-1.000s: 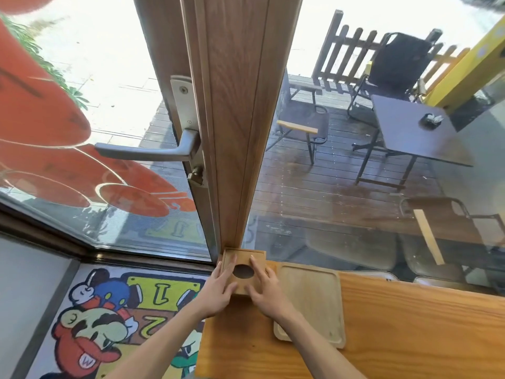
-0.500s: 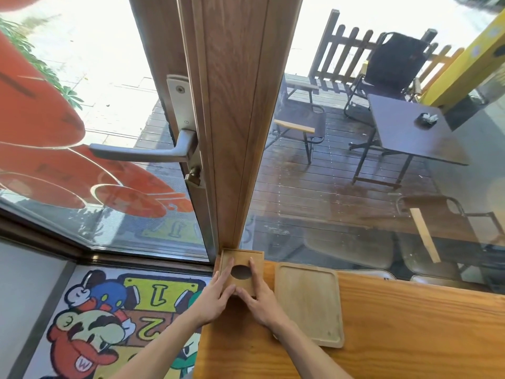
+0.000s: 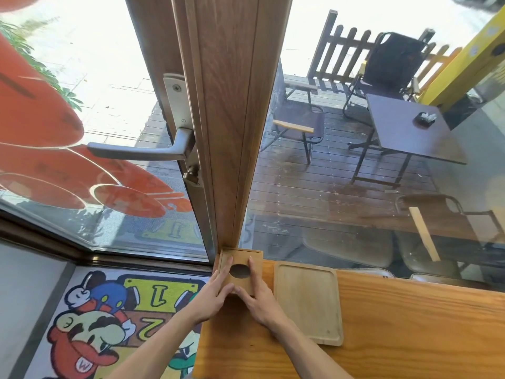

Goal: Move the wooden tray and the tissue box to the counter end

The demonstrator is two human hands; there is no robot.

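Note:
A square wooden tissue box (image 3: 241, 258) with a dark oval hole in its lid stands at the far left corner of the wooden counter (image 3: 396, 324), against the door frame. My left hand (image 3: 214, 292) holds its left side, fingers lying on the lid. My right hand (image 3: 259, 294) holds its right side the same way. The wooden tray (image 3: 307, 299), flat and empty, lies just right of the box, close beside my right hand.
A tall wooden door frame (image 3: 232, 119) rises directly behind the box, with a metal door handle (image 3: 142, 151) to its left. Glass borders the counter's far edge. A cartoon floor mat (image 3: 109, 318) lies below the counter's left end.
Both hands have stayed on the tissue box, which sits a little closer to the door frame. The tray has not moved.

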